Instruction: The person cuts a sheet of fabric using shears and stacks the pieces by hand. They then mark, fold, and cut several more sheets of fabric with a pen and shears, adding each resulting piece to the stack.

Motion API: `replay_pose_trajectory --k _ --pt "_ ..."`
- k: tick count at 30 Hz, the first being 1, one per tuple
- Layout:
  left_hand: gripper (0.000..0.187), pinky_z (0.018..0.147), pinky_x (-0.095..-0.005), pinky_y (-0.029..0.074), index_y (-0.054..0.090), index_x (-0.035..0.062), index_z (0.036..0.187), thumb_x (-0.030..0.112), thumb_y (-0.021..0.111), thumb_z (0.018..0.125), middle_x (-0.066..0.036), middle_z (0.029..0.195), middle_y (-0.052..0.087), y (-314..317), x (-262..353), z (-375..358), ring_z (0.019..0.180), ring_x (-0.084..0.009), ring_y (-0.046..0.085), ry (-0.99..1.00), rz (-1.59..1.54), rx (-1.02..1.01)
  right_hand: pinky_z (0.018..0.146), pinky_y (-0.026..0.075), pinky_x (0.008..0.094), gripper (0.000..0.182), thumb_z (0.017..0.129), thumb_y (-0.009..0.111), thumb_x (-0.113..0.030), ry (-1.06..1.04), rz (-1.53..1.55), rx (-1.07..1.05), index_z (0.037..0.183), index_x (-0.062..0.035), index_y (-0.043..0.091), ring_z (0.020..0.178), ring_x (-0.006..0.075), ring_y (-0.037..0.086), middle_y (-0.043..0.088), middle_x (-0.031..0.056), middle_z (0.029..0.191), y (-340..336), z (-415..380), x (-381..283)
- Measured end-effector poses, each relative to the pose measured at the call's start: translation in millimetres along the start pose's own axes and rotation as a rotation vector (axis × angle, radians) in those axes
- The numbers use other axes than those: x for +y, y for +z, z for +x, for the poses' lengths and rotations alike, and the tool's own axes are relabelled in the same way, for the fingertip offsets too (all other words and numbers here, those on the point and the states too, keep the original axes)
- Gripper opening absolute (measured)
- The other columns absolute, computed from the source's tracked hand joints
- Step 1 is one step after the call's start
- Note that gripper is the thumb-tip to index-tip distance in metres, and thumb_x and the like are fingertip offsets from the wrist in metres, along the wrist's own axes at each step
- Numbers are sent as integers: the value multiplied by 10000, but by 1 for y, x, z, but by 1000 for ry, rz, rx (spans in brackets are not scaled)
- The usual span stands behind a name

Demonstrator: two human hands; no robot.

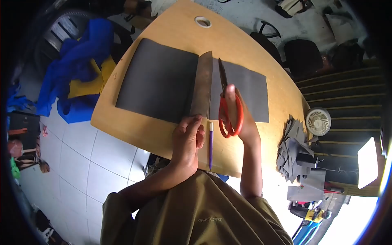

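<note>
My right hand (237, 110) grips red-handled scissors (239, 122), whose dark blades point away from me above a dark grey sheet (249, 87). The blades look closed or nearly so. With thumb and fingers closed, my left hand (188, 136) pinches the near end of a brownish strip (202, 83). That strip stands partly raised between the right sheet and a larger dark grey sheet (159, 79) on the left. A purple pen (211, 145) with a white end lies on the table between my hands.
The wooden table (175, 28) carries a tape roll (203, 22) at its far end. Grey scraps (295, 147) and a small fan (318, 121) are at the right. Blue cloth (79, 61) hangs at the left. A black chair (303, 56) stands beyond the table's right edge.
</note>
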State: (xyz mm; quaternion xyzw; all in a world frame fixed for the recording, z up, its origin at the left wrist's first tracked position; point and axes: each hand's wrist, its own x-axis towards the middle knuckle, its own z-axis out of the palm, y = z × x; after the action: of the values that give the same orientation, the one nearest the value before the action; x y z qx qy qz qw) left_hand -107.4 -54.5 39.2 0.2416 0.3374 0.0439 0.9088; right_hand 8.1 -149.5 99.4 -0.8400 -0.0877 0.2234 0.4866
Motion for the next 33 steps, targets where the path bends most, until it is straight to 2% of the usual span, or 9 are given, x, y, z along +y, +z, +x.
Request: replay_pose_trajectory --k 6,13,16,19,21,23,25,28,33 --pt "229 491 -228 298 650 85 1022 313 644 1032 50 707 497 -10 11 -3 491 -55 365 -72 136 -69 506 393 240 593 1039 463 -638 -4 68 72 1027 -48 523 522 74 448 497 3 691 -53 -56 20" --pt "328 512 -225 370 624 30 852 291 624 1052 12 699 596 7 64 -12 550 -32 467 -98 926 -789 472 266 261 410 1016 661 -434 207 -102 510 1158 -57 585 485 53 357 435 -41 559 -104 -105 85" --pt "285 462 -241 384 684 27 817 265 712 970 -19 557 581 37 119 4 487 -51 565 738 1160 -1104 476 277 292 368 1000 692 -345 209 -121 622 1192 -51 583 492 74 368 452 -6 555 -115 -116 116" --pt "390 521 -232 372 681 2 883 308 529 1069 -1 590 575 98 151 26 553 -45 539 799 1371 -707 532 379 322 417 965 710 -238 208 -404 665 1313 -52 573 546 145 478 545 77 644 -120 -124 138" --pt "386 602 -261 438 687 -22 985 327 545 1072 -51 686 631 130 139 101 620 -98 560 873 1458 -747 545 414 354 423 957 681 -178 136 -416 689 1343 -56 561 541 228 526 574 153 675 -120 -124 157" --pt "430 856 -381 541 705 -12 1138 384 569 1041 -200 1054 745 150 110 156 968 -311 720 1036 1837 -794 561 439 382 414 938 684 -162 128 -401 694 1326 -71 572 559 278 570 601 165 690 -120 -126 162" --pt "731 1102 -497 433 464 -18 1473 490 638 976 -236 1465 535 159 73 191 1346 -353 525 1036 2367 -679 571 444 394 411 927 689 -153 152 -393 706 1316 -78 581 574 306 591 612 172 696 -119 -127 162" --pt "831 1129 -538 396 390 -60 1507 493 670 953 -290 1502 465 182 34 187 1411 -349 459 887 2642 -586 591 456 412 403 922 698 -170 208 -364 690 1301 -82 590 605 335 622 622 176 692 -126 -133 158" --pt "757 992 -415 515 571 -92 1291 396 797 758 -300 1213 675 204 33 208 1119 -384 673 567 2336 -698 606 467 448 442 882 739 -174 219 -369 628 1296 -82 617 649 363 656 633 203 696 -136 -140 158"
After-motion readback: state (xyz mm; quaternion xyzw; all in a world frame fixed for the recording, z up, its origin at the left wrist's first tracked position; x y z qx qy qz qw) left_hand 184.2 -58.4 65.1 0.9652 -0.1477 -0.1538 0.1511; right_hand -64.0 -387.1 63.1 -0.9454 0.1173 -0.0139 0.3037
